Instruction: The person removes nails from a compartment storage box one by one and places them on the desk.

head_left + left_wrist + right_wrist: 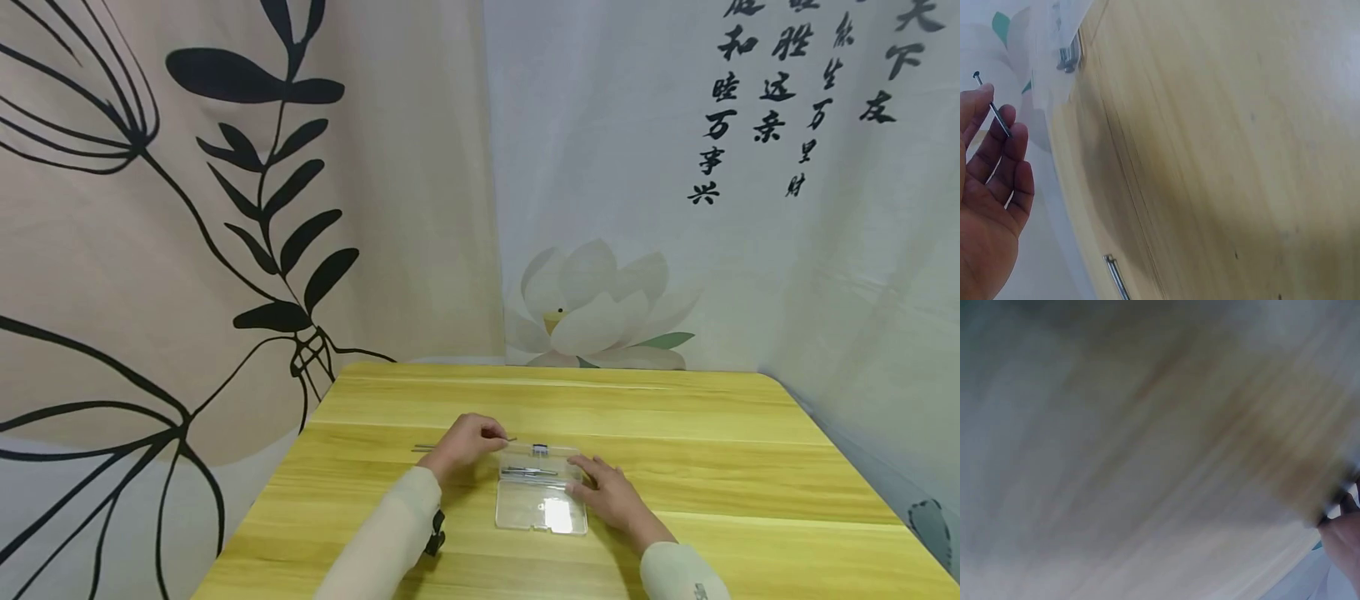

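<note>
My left hand (pixel 471 439) pinches a thin metal nail (pixel 999 117) between thumb and fingertips; its flat head points away from the palm in the left wrist view. This hand is beside the upper left of a clear plastic case (pixel 517 510), which lies with its lid spread toward me. Several metal nails (pixel 528 473) lie inside the case's far half. At the case's right side is my right hand (pixel 613 497), thumb and fingers spread apart at its edge. The right wrist view is blurred and catches only part of that hand (pixel 1344 534).
More nails (pixel 422 448) lie on the wooden table (pixel 675 433) left of my left hand, partly behind the wrist. A dark clip (pixel 540 450) marks the case's far edge. Beyond the table hangs a printed cloth (pixel 420 208).
</note>
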A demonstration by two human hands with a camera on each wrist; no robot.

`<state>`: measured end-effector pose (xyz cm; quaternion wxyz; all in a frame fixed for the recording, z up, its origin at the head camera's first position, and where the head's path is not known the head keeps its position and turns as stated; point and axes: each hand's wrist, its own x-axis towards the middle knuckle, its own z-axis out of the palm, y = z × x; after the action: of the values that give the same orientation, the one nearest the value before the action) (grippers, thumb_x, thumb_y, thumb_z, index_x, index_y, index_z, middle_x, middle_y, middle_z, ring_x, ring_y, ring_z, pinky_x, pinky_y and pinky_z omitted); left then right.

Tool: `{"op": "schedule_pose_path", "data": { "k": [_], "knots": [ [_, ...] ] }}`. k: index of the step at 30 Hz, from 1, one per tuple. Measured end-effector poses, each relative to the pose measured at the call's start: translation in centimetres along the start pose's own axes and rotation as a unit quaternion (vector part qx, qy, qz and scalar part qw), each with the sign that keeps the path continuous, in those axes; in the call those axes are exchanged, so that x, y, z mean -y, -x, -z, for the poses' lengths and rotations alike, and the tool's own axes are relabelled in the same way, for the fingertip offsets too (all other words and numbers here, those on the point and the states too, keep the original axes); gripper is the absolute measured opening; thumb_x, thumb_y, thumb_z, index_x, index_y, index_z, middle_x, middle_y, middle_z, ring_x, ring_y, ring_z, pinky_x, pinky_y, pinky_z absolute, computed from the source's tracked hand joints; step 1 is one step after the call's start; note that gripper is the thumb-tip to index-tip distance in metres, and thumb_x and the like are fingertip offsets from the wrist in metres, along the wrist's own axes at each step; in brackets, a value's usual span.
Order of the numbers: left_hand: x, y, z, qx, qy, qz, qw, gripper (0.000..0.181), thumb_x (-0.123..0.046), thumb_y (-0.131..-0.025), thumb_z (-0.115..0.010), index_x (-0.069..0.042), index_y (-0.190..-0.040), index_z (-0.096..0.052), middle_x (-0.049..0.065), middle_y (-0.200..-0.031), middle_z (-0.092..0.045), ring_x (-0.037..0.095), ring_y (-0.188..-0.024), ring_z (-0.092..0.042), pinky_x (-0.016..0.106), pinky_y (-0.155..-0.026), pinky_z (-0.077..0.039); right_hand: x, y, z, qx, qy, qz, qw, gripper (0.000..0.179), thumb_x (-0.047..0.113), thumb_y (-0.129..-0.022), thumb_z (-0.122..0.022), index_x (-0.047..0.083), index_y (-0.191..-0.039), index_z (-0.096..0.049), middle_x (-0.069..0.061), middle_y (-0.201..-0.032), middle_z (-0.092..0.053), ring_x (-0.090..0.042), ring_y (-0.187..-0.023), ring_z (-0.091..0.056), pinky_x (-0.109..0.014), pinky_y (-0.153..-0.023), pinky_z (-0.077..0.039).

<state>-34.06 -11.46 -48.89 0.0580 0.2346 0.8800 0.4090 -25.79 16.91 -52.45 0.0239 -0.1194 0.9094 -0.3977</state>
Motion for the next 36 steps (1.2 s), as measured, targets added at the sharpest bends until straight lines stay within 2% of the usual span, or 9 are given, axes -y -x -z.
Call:
{"op": "schedule_pose_path", "data": {
  "k": [9,16,24,36],
  "knots": [
    [0.8,0.5,0.8,-0.006,-0.002,-0.002,1.0,0.011,-0.017,-0.096,-0.068,-0.009,-0.096,-0.075,-0.007,-0.087,-0.067,0.011,-0.08,-0.058,0.032,-0.073,-0.05,-0.1,-0.1,-0.1,-0.004,0.003,0.001,1.0,0.048,0.031,-0.097,-0.065,0.012,-0.14,-0.056,-0.017,-0.148,-0.046,-0.047,-0.142,-0.026,-0.066,-0.112,-0.006],
    [1.4,1.0,1.4,-0.011,-0.011,0.011,0.9998,0.011,-0.016,-0.096,-0.068,-0.008,-0.097,-0.075,-0.007,-0.087,-0.066,0.012,-0.077,-0.057,0.031,-0.071,-0.049,0.0,-0.1,0.0,-0.003,-0.001,-0.001,1.0,0.048,0.031,-0.097,-0.066,0.013,-0.14,-0.056,-0.017,-0.148,-0.047,-0.048,-0.141,-0.026,-0.068,-0.11,-0.008],
    [2.3,1.9,2.4,-0.012,0.01,0.019,0.9997,0.014,-0.016,-0.097,-0.066,-0.004,-0.098,-0.074,-0.003,-0.088,-0.066,0.015,-0.077,-0.057,0.033,-0.069,-0.05,-0.1,0.0,-0.1,-0.002,0.001,-0.005,1.0,0.048,0.03,-0.097,-0.065,0.013,-0.14,-0.056,-0.016,-0.148,-0.046,-0.046,-0.142,-0.025,-0.065,-0.112,-0.006],
    [3.8,3.1,3.7,-0.023,0.017,0.028,0.9992,0.015,-0.019,-0.098,-0.066,-0.006,-0.1,-0.073,-0.002,-0.093,-0.065,0.017,-0.082,-0.058,0.035,-0.071,-0.049,-0.1,0.0,0.0,-0.008,0.004,0.002,1.0,0.048,0.029,-0.097,-0.065,0.012,-0.141,-0.055,-0.017,-0.148,-0.046,-0.047,-0.142,-0.025,-0.066,-0.112,-0.007]
  ]
}}
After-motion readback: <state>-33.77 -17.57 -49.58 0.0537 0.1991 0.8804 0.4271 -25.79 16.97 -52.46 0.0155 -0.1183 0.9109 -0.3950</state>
